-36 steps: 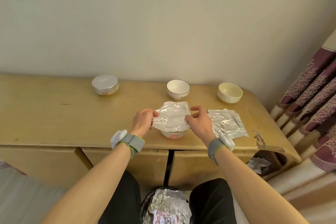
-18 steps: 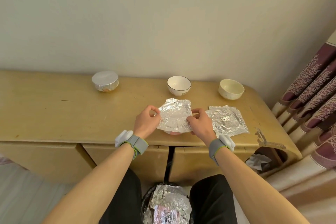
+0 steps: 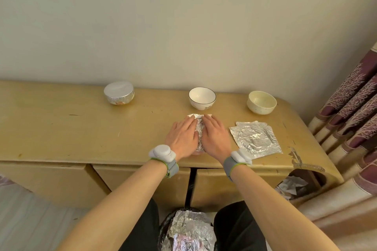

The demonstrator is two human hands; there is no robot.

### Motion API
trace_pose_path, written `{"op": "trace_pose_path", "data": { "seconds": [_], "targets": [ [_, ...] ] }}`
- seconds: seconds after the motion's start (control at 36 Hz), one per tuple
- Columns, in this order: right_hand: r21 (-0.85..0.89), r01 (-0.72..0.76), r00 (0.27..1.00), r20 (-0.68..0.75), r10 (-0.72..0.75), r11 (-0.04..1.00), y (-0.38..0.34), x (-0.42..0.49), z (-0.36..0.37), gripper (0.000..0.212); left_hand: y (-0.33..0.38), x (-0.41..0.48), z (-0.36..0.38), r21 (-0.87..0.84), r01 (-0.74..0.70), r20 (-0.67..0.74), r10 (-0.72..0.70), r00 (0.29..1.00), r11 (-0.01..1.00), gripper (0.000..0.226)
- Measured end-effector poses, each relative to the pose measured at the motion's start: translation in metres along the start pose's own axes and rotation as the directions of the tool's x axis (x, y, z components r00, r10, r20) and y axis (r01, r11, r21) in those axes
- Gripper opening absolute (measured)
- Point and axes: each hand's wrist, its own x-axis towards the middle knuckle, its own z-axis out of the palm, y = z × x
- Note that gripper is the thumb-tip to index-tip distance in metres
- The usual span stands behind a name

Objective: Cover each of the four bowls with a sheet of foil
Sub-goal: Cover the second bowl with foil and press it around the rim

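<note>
A foil sheet [image 3: 199, 128] lies over a bowl near the front edge of the wooden sideboard [image 3: 61, 128]; the bowl is almost wholly hidden. My left hand [image 3: 182, 136] and my right hand [image 3: 215, 136] press flat on the foil from either side, fingers straight. At the back left stands a bowl covered with foil [image 3: 119, 92]. A white bowl with a dark rim [image 3: 202, 98] and a cream bowl [image 3: 261, 102] stand uncovered at the back. Loose foil sheets [image 3: 256, 138] lie stacked to the right of my hands.
A wall runs close behind the sideboard. A patterned curtain [image 3: 355, 98] hangs at the right. A bin lined with crumpled foil [image 3: 188, 230] sits between my knees. Crumpled paper [image 3: 291, 185] fills an open niche at the sideboard's right end.
Both hands let go of the foil's edges, which they were pinching, and now press flat on top of it over the bowl. The foil has been pushed down around the bowl.
</note>
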Motion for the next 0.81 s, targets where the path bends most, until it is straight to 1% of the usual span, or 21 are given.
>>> {"op": "trace_pose_path", "data": {
  "seconds": [0.08,0.17,0.22,0.28,0.33,0.39,0.44,0.58,0.69,0.81],
  "targets": [
    [0.011,-0.023,0.993,0.116,0.022,1.000,0.007,0.000,0.007,0.049,-0.006,0.003,0.007,0.009,0.020,0.066,-0.020,0.998,1.000,0.056],
    [0.065,-0.029,0.990,0.142,0.020,0.997,0.010,-0.001,0.011,0.050,-0.015,0.001,0.011,-0.050,0.003,0.082,0.001,0.997,0.999,0.056],
    [0.125,-0.029,0.988,0.154,0.009,0.992,0.009,-0.002,0.011,0.050,-0.021,0.000,0.016,-0.133,-0.015,0.053,0.022,0.998,0.991,0.055],
    [0.205,-0.043,0.986,0.164,0.009,0.978,0.009,-0.003,0.010,0.049,-0.024,-0.002,0.023,-0.251,-0.013,-0.021,0.008,1.000,0.968,0.053],
    [0.289,-0.092,0.984,0.172,0.043,0.953,0.009,-0.005,0.008,0.048,-0.025,-0.005,0.029,-0.350,-0.011,-0.080,-0.018,0.997,0.937,0.051],
    [0.366,-0.151,0.980,0.178,0.090,0.918,0.010,-0.007,0.008,0.047,-0.025,-0.007,0.034,-0.431,-0.004,-0.103,-0.045,0.994,0.902,0.049],
    [0.425,-0.177,0.979,0.167,0.115,0.888,0.010,-0.009,0.008,0.045,-0.024,-0.008,0.038,-0.485,-0.001,-0.125,-0.068,0.990,0.875,0.049],
    [0.557,-0.244,0.970,0.144,0.197,0.794,0.004,-0.013,0.010,0.041,-0.022,-0.009,0.043,-0.578,0.004,-0.159,-0.117,0.980,0.816,0.050],
    [0.592,-0.275,0.961,0.151,0.230,0.757,0.002,-0.013,0.011,0.041,-0.022,-0.008,0.045,-0.616,-0.001,-0.161,-0.124,0.979,0.788,0.052],
    [0.603,-0.316,0.948,0.183,0.259,0.733,0.001,-0.014,0.009,0.044,-0.024,-0.008,0.041,-0.632,0.015,-0.112,-0.111,0.987,0.775,0.056]
  ]
}}
